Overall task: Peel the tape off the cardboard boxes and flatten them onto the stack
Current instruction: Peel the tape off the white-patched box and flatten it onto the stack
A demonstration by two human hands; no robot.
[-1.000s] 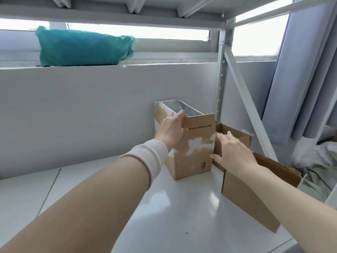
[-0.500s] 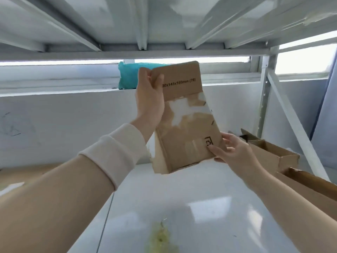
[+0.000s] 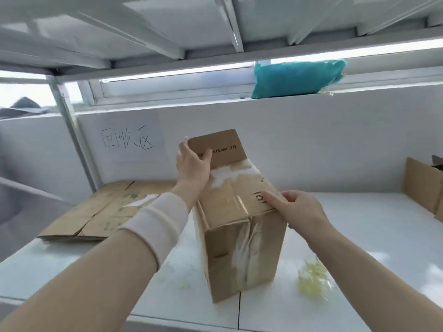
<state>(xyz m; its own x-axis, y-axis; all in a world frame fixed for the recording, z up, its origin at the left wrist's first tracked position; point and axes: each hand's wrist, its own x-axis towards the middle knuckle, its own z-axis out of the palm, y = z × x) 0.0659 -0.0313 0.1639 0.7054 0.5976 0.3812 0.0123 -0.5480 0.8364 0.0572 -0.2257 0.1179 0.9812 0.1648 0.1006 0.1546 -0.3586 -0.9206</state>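
A small brown cardboard box (image 3: 239,255) lies tipped on the white shelf, its taped bottom facing me, with clear tape (image 3: 243,250) running down that face. My left hand (image 3: 193,167) grips the box's open top flap at the far end. My right hand (image 3: 297,208) pinches the near upper right edge of the box, fingertips by the printed recycling mark. A stack of flattened cardboard (image 3: 100,212) lies on the shelf to the left.
A crumpled wad of yellowish tape (image 3: 312,281) lies on the shelf at the right. More open cardboard boxes (image 3: 424,185) stand at the far right. A paper sign with handwriting (image 3: 127,140) hangs on the back wall, a teal bag (image 3: 297,79) sits on the ledge, and a shelf board is overhead.
I lifted the box from beside the other boxes, carried it left and set it down on the shelf tipped over. The view has swung left toward the flattened stack.
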